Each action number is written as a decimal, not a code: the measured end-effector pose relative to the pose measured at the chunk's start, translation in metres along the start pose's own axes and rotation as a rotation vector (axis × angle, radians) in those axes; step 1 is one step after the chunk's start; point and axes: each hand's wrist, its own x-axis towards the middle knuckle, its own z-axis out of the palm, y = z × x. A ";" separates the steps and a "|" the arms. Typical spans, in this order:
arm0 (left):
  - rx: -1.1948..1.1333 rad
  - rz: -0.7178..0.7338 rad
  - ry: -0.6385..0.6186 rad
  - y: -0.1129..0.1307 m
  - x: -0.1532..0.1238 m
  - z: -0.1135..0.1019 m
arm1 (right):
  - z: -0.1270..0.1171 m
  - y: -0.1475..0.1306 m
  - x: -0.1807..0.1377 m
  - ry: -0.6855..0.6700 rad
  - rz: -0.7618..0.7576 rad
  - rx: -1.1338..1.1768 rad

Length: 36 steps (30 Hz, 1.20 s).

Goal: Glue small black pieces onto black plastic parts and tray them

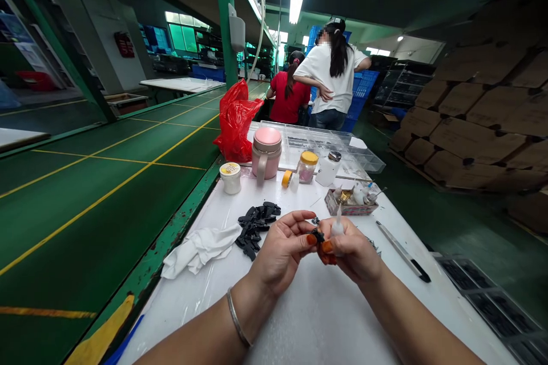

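My left hand [280, 248] pinches a small black plastic part [317, 235] between thumb and fingers, above the white table [308, 313]. My right hand [353, 251] is closed round a small white squeeze bottle [337, 227] whose thin nozzle points upward; its fingertips touch the same black part. A pile of several similar black parts [256, 225] lies just left of my left hand. A crumpled white cloth [199, 248] sits further left.
At the back of the table stand a pink lidded mug [266, 152], a small white tub [230, 177], a yellow-capped jar [307, 166], a white bottle [327, 168], a red plastic bag [235, 122] and clear trays [325, 145]. A small box of bits [350, 202] and a knife [405, 252] lie right. Two people stand beyond.
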 end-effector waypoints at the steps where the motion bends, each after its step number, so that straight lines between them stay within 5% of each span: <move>1: 0.004 0.001 0.001 0.000 0.000 0.000 | 0.000 -0.001 -0.002 0.020 -0.044 -0.074; 7: 0.071 0.054 0.048 0.001 0.002 -0.002 | 0.005 -0.005 -0.010 0.280 -0.574 -0.912; 11: 0.130 0.068 0.039 0.002 0.003 -0.003 | 0.008 -0.004 -0.010 0.325 -0.763 -1.095; 19: 0.156 0.041 0.035 0.002 0.002 -0.002 | -0.005 0.001 -0.007 0.213 -0.326 -0.615; 36: 0.150 0.039 0.047 0.004 0.002 0.000 | 0.001 -0.002 -0.007 0.226 -0.308 -0.699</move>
